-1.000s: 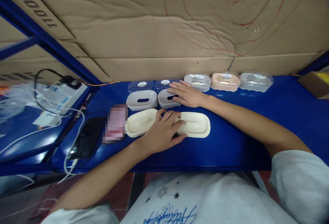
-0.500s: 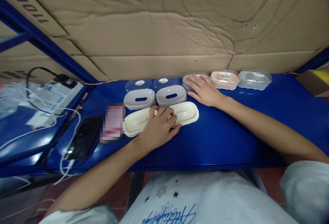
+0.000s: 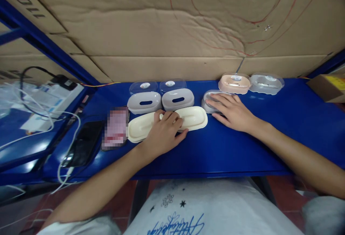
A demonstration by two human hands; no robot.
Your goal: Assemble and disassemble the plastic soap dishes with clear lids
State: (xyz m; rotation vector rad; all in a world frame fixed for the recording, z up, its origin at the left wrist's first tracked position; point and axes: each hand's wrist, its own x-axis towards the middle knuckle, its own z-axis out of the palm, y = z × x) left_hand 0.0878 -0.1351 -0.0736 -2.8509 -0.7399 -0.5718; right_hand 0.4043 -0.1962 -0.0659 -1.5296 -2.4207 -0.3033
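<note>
My left hand (image 3: 165,130) rests over the inner ends of two cream oval trays, the left tray (image 3: 137,130) and the right tray (image 3: 194,117). Its fingers are bent and a little apart, the thumb out to the side. My right hand (image 3: 237,114) lies over a grey oval box with a clear lid (image 3: 207,102), its fingers across the top and its thumb at the near side. Just left of that box are two light grey oval shells with slots, one (image 3: 134,102) beside the other (image 3: 188,97). Behind them lie two clear lids (image 3: 137,88) (image 3: 179,84) with round stickers.
A peach lidded box (image 3: 228,85) and a grey lidded box (image 3: 269,88) stand by the cardboard wall (image 3: 161,64). On the left are a blurred-out phone (image 3: 115,129), a dark phone (image 3: 84,143), a white cable (image 3: 77,130) and a power strip (image 3: 70,93). A carton (image 3: 323,87) sits far right.
My right hand has drawn the grey lidded box out of the back row, toward me and to the right. My left hand stays on the cream trays.
</note>
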